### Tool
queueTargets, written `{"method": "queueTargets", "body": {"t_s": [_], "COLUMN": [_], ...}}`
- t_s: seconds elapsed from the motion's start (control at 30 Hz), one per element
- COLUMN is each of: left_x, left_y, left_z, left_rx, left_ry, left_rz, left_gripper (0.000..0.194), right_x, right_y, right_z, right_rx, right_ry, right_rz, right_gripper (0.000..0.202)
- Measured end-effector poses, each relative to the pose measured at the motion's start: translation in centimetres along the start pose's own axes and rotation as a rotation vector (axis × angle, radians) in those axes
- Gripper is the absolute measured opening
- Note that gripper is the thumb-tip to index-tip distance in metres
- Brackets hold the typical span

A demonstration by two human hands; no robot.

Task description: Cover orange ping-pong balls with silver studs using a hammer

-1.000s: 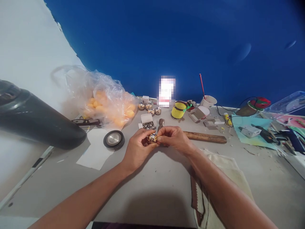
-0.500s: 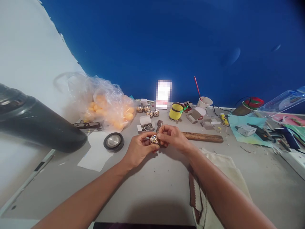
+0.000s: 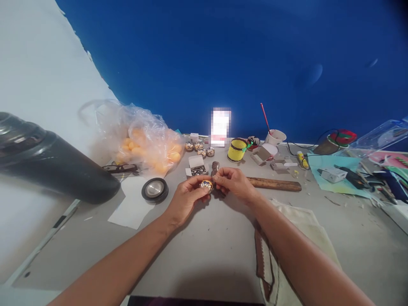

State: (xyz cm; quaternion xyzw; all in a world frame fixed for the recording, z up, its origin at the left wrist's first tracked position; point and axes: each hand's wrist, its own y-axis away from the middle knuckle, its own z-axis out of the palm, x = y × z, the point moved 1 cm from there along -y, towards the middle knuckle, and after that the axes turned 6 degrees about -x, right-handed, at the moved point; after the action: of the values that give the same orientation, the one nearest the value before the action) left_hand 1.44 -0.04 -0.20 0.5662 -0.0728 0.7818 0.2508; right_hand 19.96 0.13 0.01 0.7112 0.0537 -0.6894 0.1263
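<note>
- The left hand (image 3: 187, 193) is clamping its fingers around a shiny ball (image 3: 206, 185), near the hammer (image 3: 274, 184).
- The right hand (image 3: 235, 182) is pressing its fingers together beside the hammer; I cannot tell whether they are gripping anything.

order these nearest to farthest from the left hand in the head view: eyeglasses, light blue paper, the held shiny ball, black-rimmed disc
1. Held shiny ball: in the left hand itself.
2. Black-rimmed disc: just to its left.
3. Eyeglasses: farther left, past the disc.
4. Light blue paper: well off to the right.
</note>
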Motion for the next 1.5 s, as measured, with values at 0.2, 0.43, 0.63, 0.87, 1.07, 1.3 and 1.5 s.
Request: {"method": "queueTargets", "body": {"t_s": [0.2,0.43,0.63,0.87,1.07,1.3,1.5], "left_x": [-0.1,-0.2,0.2,0.2,-0.1,-0.2,-1.0], "left_y": [-0.2,-0.6,-0.6,-0.9,-1.1,-1.5,-1.9], "left_z": [-0.3,-0.8,-1.2,-1.5,-1.5,-1.7,-2.3], "left_rx": [0.013,0.105,0.140,0.187,0.215,0.132,0.174], "left_ry": [-0.151,-0.358,-0.486,-0.545,-0.539,-0.561,-0.536], "left_rz": [0.034,0.107,0.102,0.162,0.125,0.147,0.142], "left_gripper": [0.054,0.048,0.047,0.043,0.035,0.029,0.043], "right_x": [-0.4,-0.5,-0.1,-2.0,-3.8,-4.6,-5.0], "right_y": [0.0,0.6,0.2,1.0,2.1,2.8,2.8], "right_z": [-1.9,-3.5,-2.8,-2.8,-1.9,0.0,-0.1], "right_rx": [0.323,0.066,0.031,0.162,0.401,0.360,0.310], "right_ry": [0.387,1.165,1.351,1.199,1.168,1.256,1.325], "right_rz": [-0.099,-0.018,0.068,0.064,-0.071,-0.213,-0.110], "right_gripper": [0.018,0.029,0.019,0.024,0.039,0.033,0.041]}}
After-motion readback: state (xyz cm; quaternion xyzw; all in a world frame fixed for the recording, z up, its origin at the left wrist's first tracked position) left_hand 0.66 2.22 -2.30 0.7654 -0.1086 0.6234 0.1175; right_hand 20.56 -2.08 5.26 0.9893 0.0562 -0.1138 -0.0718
